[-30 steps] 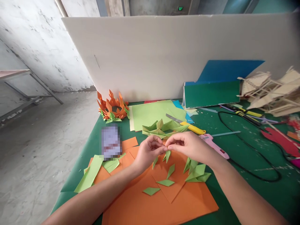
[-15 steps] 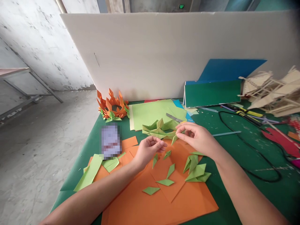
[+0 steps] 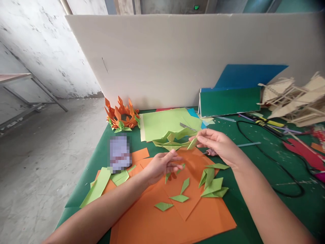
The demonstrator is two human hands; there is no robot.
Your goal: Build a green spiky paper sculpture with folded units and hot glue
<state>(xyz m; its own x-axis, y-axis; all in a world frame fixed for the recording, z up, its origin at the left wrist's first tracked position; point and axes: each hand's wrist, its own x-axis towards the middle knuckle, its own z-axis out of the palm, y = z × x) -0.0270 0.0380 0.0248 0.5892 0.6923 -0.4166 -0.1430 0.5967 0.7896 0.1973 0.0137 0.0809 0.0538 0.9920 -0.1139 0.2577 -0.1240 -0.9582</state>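
A ring of folded green paper [image 3: 171, 137] hangs tilted above the orange sheets, its right end pinched between the thumb and fingers of my right hand [image 3: 215, 145]. A pointed flap of it shows at my right fingertips. My left hand [image 3: 162, 165], empty, is just below the ring with its fingers stretched out and apart. Beneath the left fingers lie small folded green pieces, partly hidden. Several more green diamonds [image 3: 164, 206] rest on the orange paper [image 3: 152, 225]. Larger folded green pieces [image 3: 213, 186] sit in a cluster below my right hand.
Behind the ring lies a stack of light green paper [image 3: 162, 122] with a grey blade-like tool on it. An orange and green paper crown [image 3: 122, 115] stands at the back left, above a blurred phone-like object [image 3: 120, 152]. Right: a black cable [image 3: 279, 194], tools and a wooden-stick model [image 3: 291, 101].
My left hand has opened its fingers and dropped slightly. My right hand has shifted a little right, the green ring tilting with it. A small pinkish object now shows under my right hand.
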